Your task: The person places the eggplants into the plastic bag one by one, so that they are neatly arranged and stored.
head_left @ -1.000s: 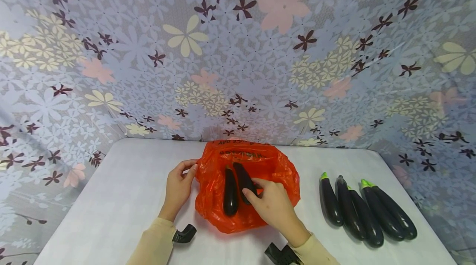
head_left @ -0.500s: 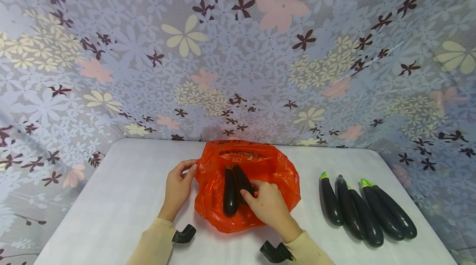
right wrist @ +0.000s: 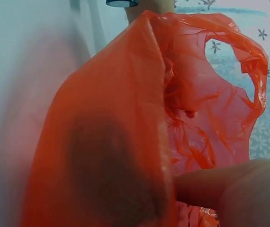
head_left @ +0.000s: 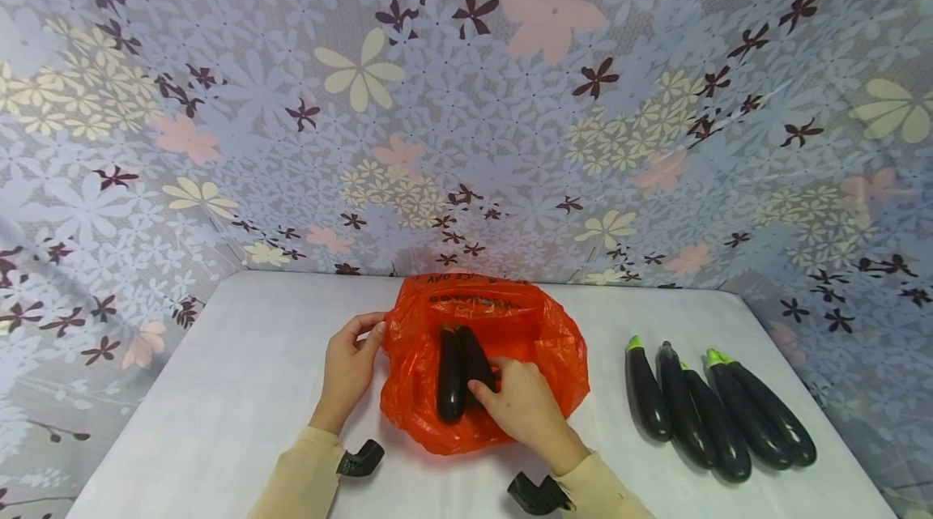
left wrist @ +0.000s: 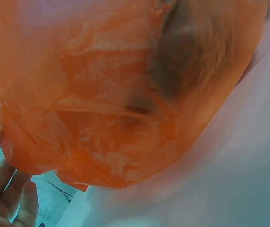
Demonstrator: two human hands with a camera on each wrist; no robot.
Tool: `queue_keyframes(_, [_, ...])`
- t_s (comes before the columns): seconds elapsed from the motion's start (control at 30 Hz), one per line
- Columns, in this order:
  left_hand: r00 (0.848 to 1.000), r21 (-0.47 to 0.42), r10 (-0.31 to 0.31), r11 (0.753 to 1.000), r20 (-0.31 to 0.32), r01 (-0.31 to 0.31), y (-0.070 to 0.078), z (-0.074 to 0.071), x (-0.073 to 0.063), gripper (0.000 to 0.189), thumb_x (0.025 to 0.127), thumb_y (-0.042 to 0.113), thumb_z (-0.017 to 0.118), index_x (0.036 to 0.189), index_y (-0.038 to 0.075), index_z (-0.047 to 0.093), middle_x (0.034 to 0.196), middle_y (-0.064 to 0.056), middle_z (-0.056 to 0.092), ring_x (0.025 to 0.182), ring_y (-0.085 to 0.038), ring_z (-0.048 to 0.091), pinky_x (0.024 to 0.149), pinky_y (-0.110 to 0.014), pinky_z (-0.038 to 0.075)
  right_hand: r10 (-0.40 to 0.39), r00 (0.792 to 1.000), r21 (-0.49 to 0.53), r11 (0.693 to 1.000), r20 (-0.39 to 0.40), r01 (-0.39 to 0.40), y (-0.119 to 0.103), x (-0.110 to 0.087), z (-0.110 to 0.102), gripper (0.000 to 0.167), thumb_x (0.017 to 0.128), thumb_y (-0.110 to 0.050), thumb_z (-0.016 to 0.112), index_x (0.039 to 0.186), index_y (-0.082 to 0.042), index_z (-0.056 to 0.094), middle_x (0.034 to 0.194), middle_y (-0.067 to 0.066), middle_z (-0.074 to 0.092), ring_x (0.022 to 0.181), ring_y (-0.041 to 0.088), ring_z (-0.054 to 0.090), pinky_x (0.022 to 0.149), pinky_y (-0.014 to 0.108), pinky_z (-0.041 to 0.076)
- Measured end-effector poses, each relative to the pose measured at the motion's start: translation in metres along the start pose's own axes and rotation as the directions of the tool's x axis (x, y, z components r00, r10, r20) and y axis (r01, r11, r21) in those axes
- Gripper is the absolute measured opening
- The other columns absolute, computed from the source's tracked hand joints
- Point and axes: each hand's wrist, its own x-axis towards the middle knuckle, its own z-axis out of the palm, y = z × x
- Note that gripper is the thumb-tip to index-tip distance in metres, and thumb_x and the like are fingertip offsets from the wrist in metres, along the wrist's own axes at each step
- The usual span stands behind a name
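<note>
Head view: held eggplant [head_left: 477,353] has shifted frame-left, now close beside the other eggplant [head_left: 452,377] inside the red bag [head_left: 567,337], lower centre; right hand [head_left: 523,403] grips it, left hand [head_left: 351,369] pinches bag's left edge. Looks nearly placed.

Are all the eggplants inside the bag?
No, five eggplants lie on the table, to the right of the bag.
</note>
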Motion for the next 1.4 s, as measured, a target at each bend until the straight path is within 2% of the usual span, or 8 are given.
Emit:
queue_keyframes(0.13, [1.000, 0.011, 0.001, 1.000, 0.004, -0.001, 0.022, -0.002, -0.006, 0.021, 0.100, 0.005, 0.060, 0.116, -0.006, 0.067, 0.113, -0.021, 0.069, 0.090, -0.027, 0.069, 0.078, -0.014, 0.052, 0.004, 1.000, -0.014, 1.000, 0.019, -0.004, 0.001, 0.000, 0.001, 0.046, 0.087, -0.027, 0.079, 0.119, 0.004, 0.068, 0.100, 0.013, 0.074, 0.088, 0.026, 0.071, 0.080, 0.046, 0.059])
queue_keyframes(0.37, [1.000, 0.003, 0.026, 1.000, -0.006, -0.026, -0.019, 0.001, 0.005, 0.022, 0.101, 0.015, 0.062, 0.118, 0.003, 0.069, 0.114, -0.014, 0.070, 0.092, -0.024, 0.069, 0.080, -0.015, 0.053, -0.001, 0.997, -0.027, 1.000, 0.077, 0.003, 0.004, 0.000, 0.002, 0.045, 0.087, -0.023, 0.079, 0.119, 0.006, 0.067, 0.084, 0.008, 0.070, 0.067, 0.015, 0.061, 0.064, 0.035, 0.059])
queue_keyframes(0.53, [0.999, 0.008, 0.036, 0.999, -0.007, -0.036, -0.021, 0.002, 0.005, 0.022, 0.101, 0.017, 0.062, 0.117, 0.004, 0.070, 0.114, -0.013, 0.070, 0.093, -0.026, 0.069, 0.081, -0.016, 0.053, 0.029, 0.994, -0.041, 0.999, 0.106, -0.024, 0.004, -0.003, 0.002, 0.049, 0.087, -0.023, 0.079, 0.123, 0.008, 0.064, 0.074, 0.005, 0.063, 0.057, 0.016, 0.056, 0.051, 0.028, 0.050])
queue_keyframes(0.8, [1.000, -0.003, 0.025, 1.000, 0.000, -0.025, -0.021, 0.001, 0.005, 0.024, 0.101, 0.019, 0.062, 0.118, 0.004, 0.070, 0.115, -0.013, 0.070, 0.093, -0.027, 0.070, 0.081, -0.015, 0.052, -0.021, 0.998, -0.109, 0.994, 0.053, 0.026, -0.002, -0.009, -0.005, 0.048, 0.089, -0.026, 0.077, 0.122, 0.005, 0.064, 0.064, 0.001, 0.055, 0.056, 0.016, 0.054, 0.049, 0.030, 0.044])
queue_keyframes(0.93, [0.999, -0.001, 0.033, 0.999, -0.007, -0.033, -0.023, 0.001, 0.006, 0.022, 0.101, 0.019, 0.063, 0.116, 0.005, 0.071, 0.113, -0.012, 0.070, 0.091, -0.025, 0.070, 0.081, -0.016, 0.053, -0.075, 0.997, -0.130, 0.989, -0.009, 0.073, -0.010, -0.014, -0.013, 0.052, 0.088, -0.028, 0.078, 0.127, 0.004, 0.063, 0.084, 0.010, 0.070, 0.075, 0.025, 0.066, 0.066, 0.041, 0.056])
queue_keyframes(1.03, [0.999, -0.004, 0.035, 0.999, -0.005, -0.035, -0.023, 0.001, 0.006, 0.022, 0.101, 0.019, 0.063, 0.117, 0.005, 0.070, 0.113, -0.012, 0.070, 0.091, -0.026, 0.070, 0.081, -0.017, 0.053, -0.105, 0.994, -0.124, 0.987, -0.045, 0.098, -0.018, -0.020, -0.020, 0.052, 0.088, -0.029, 0.078, 0.127, 0.002, 0.064, 0.103, 0.014, 0.073, 0.089, 0.029, 0.070, 0.078, 0.048, 0.057])
queue_keyframes(1.23, [1.000, -0.015, 0.022, 1.000, 0.004, -0.022, -0.021, 0.000, 0.005, 0.025, 0.101, 0.019, 0.062, 0.120, 0.004, 0.069, 0.117, -0.014, 0.069, 0.095, -0.028, 0.070, 0.082, -0.015, 0.052, -0.124, 0.988, -0.090, 0.989, -0.095, 0.116, -0.028, -0.033, -0.032, 0.046, 0.088, -0.029, 0.078, 0.126, -0.005, 0.066, 0.105, 0.008, 0.074, 0.084, 0.020, 0.071, 0.074, 0.040, 0.057])
queue_keyframes(1.4, [1.000, -0.012, 0.020, 1.000, 0.000, -0.020, -0.021, 0.001, 0.004, 0.026, 0.102, 0.020, 0.061, 0.121, 0.004, 0.068, 0.117, -0.014, 0.069, 0.096, -0.027, 0.069, 0.081, -0.014, 0.051, -0.101, 0.984, -0.028, 0.995, -0.144, 0.098, -0.029, -0.043, -0.041, 0.042, 0.087, -0.028, 0.079, 0.124, -0.010, 0.069, 0.104, -0.002, 0.073, 0.086, 0.011, 0.069, 0.074, 0.033, 0.058])
